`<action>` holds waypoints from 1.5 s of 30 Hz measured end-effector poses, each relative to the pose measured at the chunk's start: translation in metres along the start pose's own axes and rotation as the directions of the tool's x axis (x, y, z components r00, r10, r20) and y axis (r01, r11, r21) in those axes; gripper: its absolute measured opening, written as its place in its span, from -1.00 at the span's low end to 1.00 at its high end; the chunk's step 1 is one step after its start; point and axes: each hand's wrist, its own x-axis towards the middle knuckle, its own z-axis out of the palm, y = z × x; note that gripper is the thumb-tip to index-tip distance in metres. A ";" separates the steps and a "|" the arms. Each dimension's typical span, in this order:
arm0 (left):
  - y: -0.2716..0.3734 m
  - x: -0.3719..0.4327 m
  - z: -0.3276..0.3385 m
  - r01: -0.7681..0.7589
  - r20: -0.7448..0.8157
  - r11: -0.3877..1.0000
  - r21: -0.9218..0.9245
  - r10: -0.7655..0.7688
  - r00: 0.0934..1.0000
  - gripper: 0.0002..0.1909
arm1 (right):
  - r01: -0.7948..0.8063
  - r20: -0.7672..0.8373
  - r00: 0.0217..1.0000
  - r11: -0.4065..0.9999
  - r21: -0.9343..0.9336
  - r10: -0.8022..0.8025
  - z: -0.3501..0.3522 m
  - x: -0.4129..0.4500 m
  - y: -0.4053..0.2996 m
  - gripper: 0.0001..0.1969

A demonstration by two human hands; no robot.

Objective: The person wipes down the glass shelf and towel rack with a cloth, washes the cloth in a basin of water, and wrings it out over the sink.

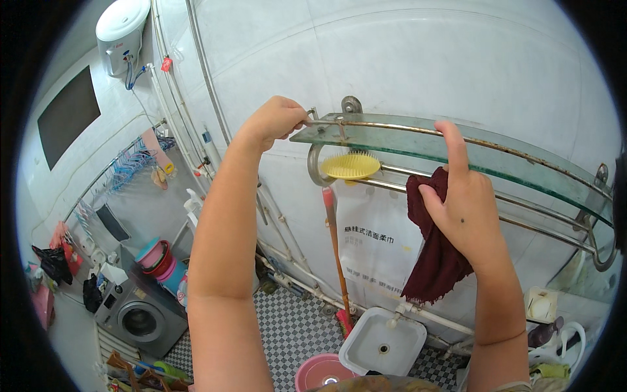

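Observation:
A glass shelf (401, 139) with a rusty metal rail (392, 126) is mounted on the tiled wall. My left hand (279, 120) grips the rail's left end. My right hand (463, 210) holds a dark red cloth (433, 259) that hangs below it, and its raised index finger touches the rail. Under the glass, a yellow hairbrush (350, 165) lies bristles up on the lower metal bars (529, 203). A white printed bag (374, 235) hangs from those bars, behind the cloth.
Below stand a white basin (384, 338), a pink tub (321, 372) and a long-handled brush (338, 255). Far left are a washing machine (139, 318), stacked basins (159, 259), hangers (130, 166) and a water heater (120, 39). A soap dish (540, 305) sits at right.

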 end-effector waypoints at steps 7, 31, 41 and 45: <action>0.000 -0.001 0.007 -0.051 -0.045 0.969 0.243 0.064 0.997 -0.77 | 0.021 -0.014 1.000 1.000 -0.011 -0.021 0.001 -0.001 0.003 -0.25; 0.006 0.001 0.001 -0.124 0.059 0.959 0.256 0.112 0.992 -0.79 | 0.084 -0.132 0.989 0.994 0.072 -0.074 0.016 0.004 0.014 -0.28; 0.015 0.007 0.004 -0.123 0.060 0.939 0.320 0.109 0.992 -0.81 | 0.208 -0.231 0.955 0.976 0.072 -0.186 0.018 0.007 0.021 -0.31; 0.014 0.006 0.003 -0.056 0.015 0.973 0.226 0.054 0.998 -0.80 | 0.055 -0.049 0.997 0.996 0.073 -0.051 0.010 0.005 0.014 -0.31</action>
